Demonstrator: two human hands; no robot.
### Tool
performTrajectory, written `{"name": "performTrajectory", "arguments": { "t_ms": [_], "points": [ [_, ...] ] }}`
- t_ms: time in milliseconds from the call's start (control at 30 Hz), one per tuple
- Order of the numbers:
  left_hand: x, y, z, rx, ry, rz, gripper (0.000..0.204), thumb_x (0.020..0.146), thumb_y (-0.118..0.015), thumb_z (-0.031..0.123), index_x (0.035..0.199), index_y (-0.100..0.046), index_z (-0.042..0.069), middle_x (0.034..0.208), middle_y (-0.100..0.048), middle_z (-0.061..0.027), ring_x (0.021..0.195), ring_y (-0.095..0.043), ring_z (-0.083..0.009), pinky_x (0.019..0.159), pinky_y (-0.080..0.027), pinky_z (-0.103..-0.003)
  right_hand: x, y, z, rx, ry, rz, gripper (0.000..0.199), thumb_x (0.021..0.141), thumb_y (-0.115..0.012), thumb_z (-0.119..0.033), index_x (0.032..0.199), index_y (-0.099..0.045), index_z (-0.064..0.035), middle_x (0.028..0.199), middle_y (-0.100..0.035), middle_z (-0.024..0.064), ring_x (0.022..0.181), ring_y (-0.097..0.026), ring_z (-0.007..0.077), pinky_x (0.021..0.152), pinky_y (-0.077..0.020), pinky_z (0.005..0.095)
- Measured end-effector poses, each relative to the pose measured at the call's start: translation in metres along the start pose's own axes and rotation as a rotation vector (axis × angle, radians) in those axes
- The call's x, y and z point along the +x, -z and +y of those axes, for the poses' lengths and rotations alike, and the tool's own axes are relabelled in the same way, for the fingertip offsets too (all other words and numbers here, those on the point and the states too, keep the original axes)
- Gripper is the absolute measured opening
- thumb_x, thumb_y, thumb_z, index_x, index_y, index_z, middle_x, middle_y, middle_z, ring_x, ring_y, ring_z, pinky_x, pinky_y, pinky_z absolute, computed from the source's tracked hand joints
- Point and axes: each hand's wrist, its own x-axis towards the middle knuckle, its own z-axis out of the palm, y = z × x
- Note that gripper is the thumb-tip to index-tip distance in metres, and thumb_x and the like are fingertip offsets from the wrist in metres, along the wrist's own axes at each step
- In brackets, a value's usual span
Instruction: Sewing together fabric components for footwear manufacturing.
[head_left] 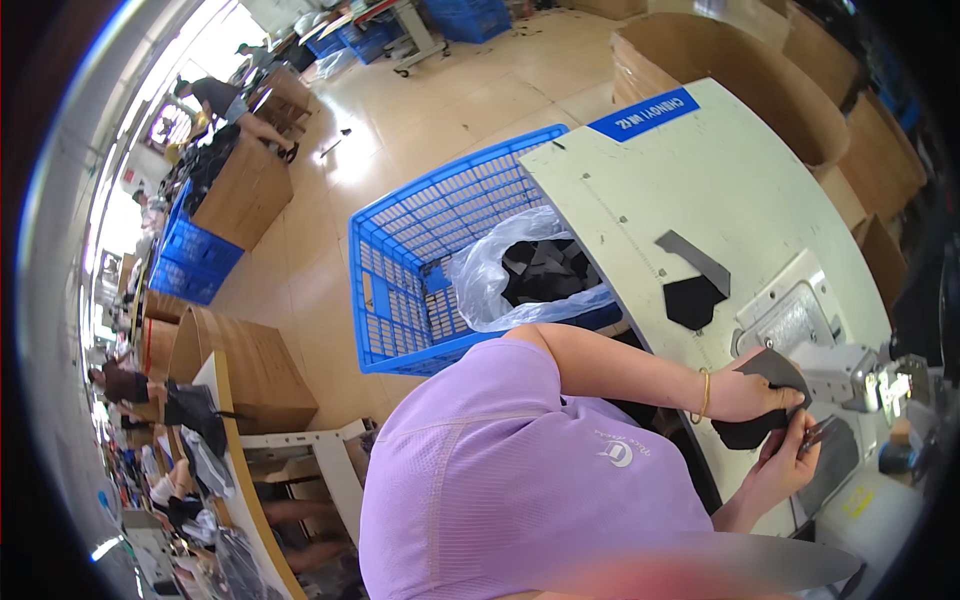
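Dark fabric piece point(765, 395) between left hand point(745, 395), right hand point(785, 462)

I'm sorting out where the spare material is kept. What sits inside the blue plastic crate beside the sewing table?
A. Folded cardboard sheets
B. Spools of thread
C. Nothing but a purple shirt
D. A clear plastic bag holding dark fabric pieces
D: the blue crate holds a clear plastic bag with dark fabric pieces showing through its open top.
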Motion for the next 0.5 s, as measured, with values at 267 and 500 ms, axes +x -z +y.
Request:
{"name": "performTrajectory", "arguments": {
  "t_ms": [267, 500],
  "points": [
    [0.014, 0.004, -0.016, 0.404, -0.161, 0.090, 0.025, 0.088, -0.065, 0.029, 0.090, -0.064, 0.004, 0.083, -0.067, -0.0143, 0.077, -0.064, -0.0313, 0.071, -0.051, -0.038, 0.001, -0.027, -0.008, -0.325, 0.099, 0.162, 0.016, 0.096, -0.064, -0.016, 0.096, -0.065, 0.0002, 0.070, -0.055, -0.0027, 0.053, -0.040, 0.0010, 0.046, -0.0294, 0.0178],
    [0.002, 0.007, 0.006, 0.205, 0.028, 0.157, 0.025, 0.087, -0.066, 0.028, 0.090, -0.066, 0.004, 0.081, -0.067, -0.0157, 0.076, -0.066, -0.0297, 0.070, -0.051, -0.037, 0.002, -0.016, -0.001, -0.253, 0.031, 0.068, 0.017, 0.094, -0.066, -0.016, 0.105, -0.066, -0.0023, 0.087, -0.061, -0.0020, 0.072, -0.053, 0.0021, 0.060, -0.0425, 0.0153]
  ]
}}
